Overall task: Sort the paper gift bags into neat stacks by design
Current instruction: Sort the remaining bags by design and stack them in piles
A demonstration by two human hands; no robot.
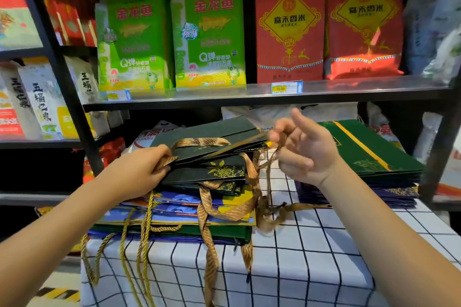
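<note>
The left hand [143, 172] grips dark green paper gift bags [212, 154]; the right hand [303, 149] pinches their tangled bronze ribbon handles [270, 157]. Rice packs [208, 37] fill the metal shelf [249, 96] behind.

Person, seen from the head camera: two bare forearms and two bare hands.
Left hand [139, 172]: no glove, no ring on the parts that show; wrist behind it carries no watch or band.
Right hand [303, 149]: likewise ungloved and unadorned; nails short and unpainted.
Sleeves: none in view; both forearms are uncovered back to the picture's lower edge.
</note>
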